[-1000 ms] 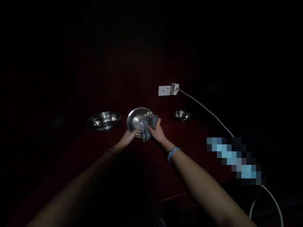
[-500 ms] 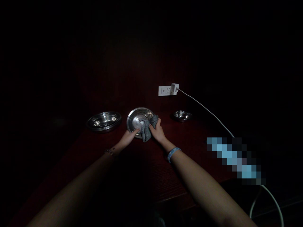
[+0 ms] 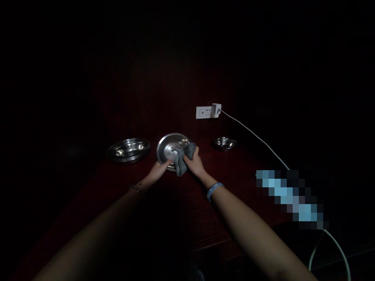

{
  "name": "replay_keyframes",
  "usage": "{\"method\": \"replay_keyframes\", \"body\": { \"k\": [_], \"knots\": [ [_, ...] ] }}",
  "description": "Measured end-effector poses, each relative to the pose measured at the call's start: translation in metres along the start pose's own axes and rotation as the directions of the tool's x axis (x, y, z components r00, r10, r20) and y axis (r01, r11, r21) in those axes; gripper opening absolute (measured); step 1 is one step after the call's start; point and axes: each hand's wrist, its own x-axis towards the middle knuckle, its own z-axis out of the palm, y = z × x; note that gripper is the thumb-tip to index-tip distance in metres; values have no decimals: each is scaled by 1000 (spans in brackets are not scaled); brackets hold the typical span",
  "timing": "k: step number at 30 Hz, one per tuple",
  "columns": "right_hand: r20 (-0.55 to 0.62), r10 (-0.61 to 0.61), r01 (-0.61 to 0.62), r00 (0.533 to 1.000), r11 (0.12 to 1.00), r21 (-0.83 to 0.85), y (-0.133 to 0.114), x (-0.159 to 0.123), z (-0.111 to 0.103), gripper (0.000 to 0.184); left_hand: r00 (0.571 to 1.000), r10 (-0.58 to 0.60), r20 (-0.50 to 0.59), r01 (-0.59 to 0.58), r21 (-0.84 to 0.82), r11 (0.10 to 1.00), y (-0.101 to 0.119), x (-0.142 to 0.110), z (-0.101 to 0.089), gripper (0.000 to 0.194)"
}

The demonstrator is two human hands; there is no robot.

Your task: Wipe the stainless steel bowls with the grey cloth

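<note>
A shiny stainless steel bowl stands tilted on the dark red table, its inside facing me. My left hand grips its near rim, fingers reaching onto the metal. My right hand is shut on a crumpled grey cloth, which presses against the bowl's inside and near right rim. The cloth and my fingers hide the lower part of the bowl. A blue wristband circles my right wrist, and a thin bracelet circles my left.
To the left stand stacked steel bowls, and to the right a smaller steel bowl. A white wall socket holds a white charger, whose white cable runs right, past a pixelated blur.
The grey cloth and my right hand have shifted slightly over the bowl, and the bowl has turned or moved a little. The other bowls and the socket have not moved.
</note>
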Motion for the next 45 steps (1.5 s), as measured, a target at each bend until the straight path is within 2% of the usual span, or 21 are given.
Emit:
{"method": "replay_keyframes", "body": {
  "k": [15, 25, 36, 40, 45],
  "knots": [
    [2, 5, -5, 1000, 1000, 28, 3, 1, 0, 49, 999, -34, -13, 35, 8, 999, 4, 0, 1, 45],
    [7, 3, -4, 1000, 999, 38, 2, 0, 0, 47, 1000, -15, 1, 15, 18, 1000, 4, -2, 1, 46],
    [6, 9, -9, 1000, 1000, 4, 3, 1, -1, 47, 1000, -2, 15, 2, -11, 1000, -5, 3, 1, 54],
    [10, 6, -6, 1000, 1000, 20, 4, 1, -2, 48, 999, 26, 21, -25, -28, 999, -3, 2, 3, 56],
    [15, 12, -12, 1000, 1000, 15, 3, 0, -3, 48, 1000, -2, 31, 3, -21, 1000, 1, 1, 3, 52]
  ]
}}
